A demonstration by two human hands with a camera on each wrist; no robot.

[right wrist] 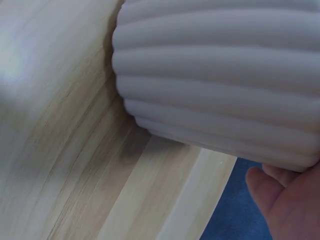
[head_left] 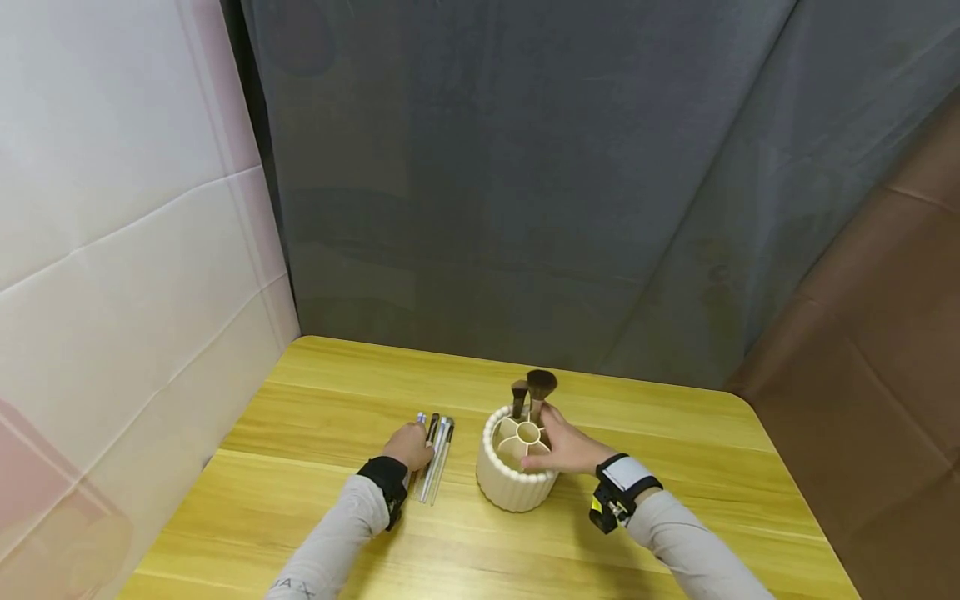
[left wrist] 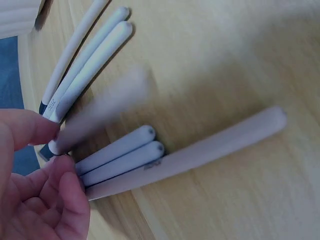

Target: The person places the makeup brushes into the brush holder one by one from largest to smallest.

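Low in the frame's centre, the right hand (head_left: 564, 448) curled round the rim of the ribbed holder (head_left: 516, 477), which held two brushes (head_left: 534, 390). Left of it on the table (head_left: 315, 400), the left hand (head_left: 408, 445) pinched one white handle (left wrist: 100, 112) among the loose brushes (head_left: 435, 450). Their small print was unreadable.

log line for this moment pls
left hand: pinches one brush handle from row on table | right hand: holds ribbed holder | two brushes in holder
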